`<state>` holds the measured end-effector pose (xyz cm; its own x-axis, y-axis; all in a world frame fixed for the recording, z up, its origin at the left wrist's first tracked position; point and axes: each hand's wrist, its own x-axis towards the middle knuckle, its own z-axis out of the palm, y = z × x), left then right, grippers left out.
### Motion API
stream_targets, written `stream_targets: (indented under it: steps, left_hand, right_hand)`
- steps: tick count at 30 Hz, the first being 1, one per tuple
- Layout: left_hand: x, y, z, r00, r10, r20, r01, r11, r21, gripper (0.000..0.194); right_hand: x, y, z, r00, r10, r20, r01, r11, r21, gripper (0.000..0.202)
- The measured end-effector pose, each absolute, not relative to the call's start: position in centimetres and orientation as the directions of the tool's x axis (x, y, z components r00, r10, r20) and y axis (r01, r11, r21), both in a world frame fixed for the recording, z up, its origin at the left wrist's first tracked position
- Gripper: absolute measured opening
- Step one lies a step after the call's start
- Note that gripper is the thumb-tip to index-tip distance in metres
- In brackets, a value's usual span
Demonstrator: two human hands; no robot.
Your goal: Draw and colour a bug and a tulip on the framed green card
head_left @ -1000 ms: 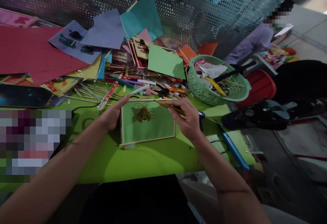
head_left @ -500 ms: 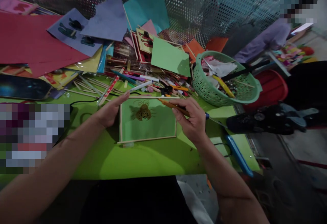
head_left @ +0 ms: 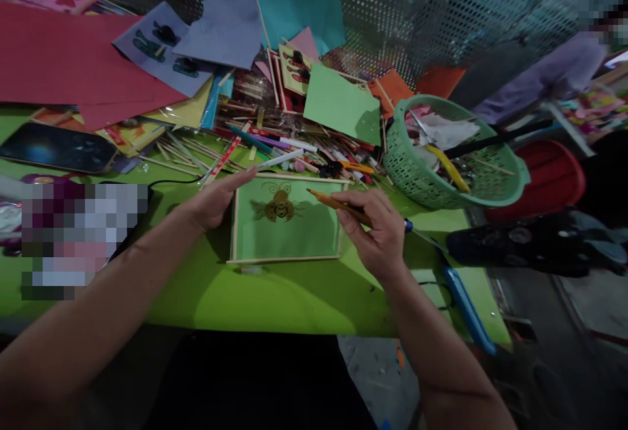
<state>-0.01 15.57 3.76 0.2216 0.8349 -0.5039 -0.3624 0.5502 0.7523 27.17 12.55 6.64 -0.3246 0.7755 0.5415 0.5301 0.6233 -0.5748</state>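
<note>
A green card (head_left: 294,243) edged with thin wooden sticks lies on the table in front of me. It bears a brown bug drawing (head_left: 279,207) with curled antennae and thin legs. My left hand (head_left: 213,202) rests at the card's upper left corner, fingers stretched out, with a white marker (head_left: 282,158) just past the fingertips. My right hand (head_left: 375,230) grips an orange pen (head_left: 331,201), its dark tip over the card's upper part, right of the bug. A blue end (head_left: 408,224) shows behind this hand; whether it belongs to the pen I cannot tell.
Behind the card lie loose sticks and pens, coloured paper sheets (head_left: 343,103) and a phone (head_left: 59,146) at left. A green basket (head_left: 456,184) of tools stands at back right, beside a red bin (head_left: 554,178). A blue object (head_left: 468,312) lies near the right edge.
The view has shifted, so most things sit further right. The pen tip has moved from the card's top edge to slightly lower on its face. My left hand stays at the corner.
</note>
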Motion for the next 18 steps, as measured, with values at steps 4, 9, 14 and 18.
stream_targets:
  steps: [4, 9, 14, 18]
  left_hand:
    - [0.2, 15.5, 4.1, 0.207, 0.845, -0.492, -0.383, 0.533, 0.754, 0.038]
    - [0.2, 15.6, 3.8, 0.237, 0.844, -0.482, -0.398, 0.537, 0.744, 0.043]
    - [-0.2, 15.7, 3.0, 0.229, 0.853, -0.469, -0.384, 0.522, 0.761, 0.047]
    - [-0.2, 15.9, 2.9, 0.197, 0.845, -0.497, -0.337, 0.535, 0.775, 0.044]
  right_hand:
    - [27.1, 12.6, 6.4, -0.385, 0.774, 0.502, 0.536, 0.631, -0.561, 0.024]
    - [26.9, 12.8, 5.8, -0.432, 0.769, 0.471, 0.526, 0.639, -0.561, 0.021]
    - [26.9, 12.9, 5.7, -0.451, 0.762, 0.465, 0.519, 0.648, -0.558, 0.021]
    - [27.1, 12.8, 6.1, -0.405, 0.784, 0.47, 0.505, 0.62, -0.6, 0.023]
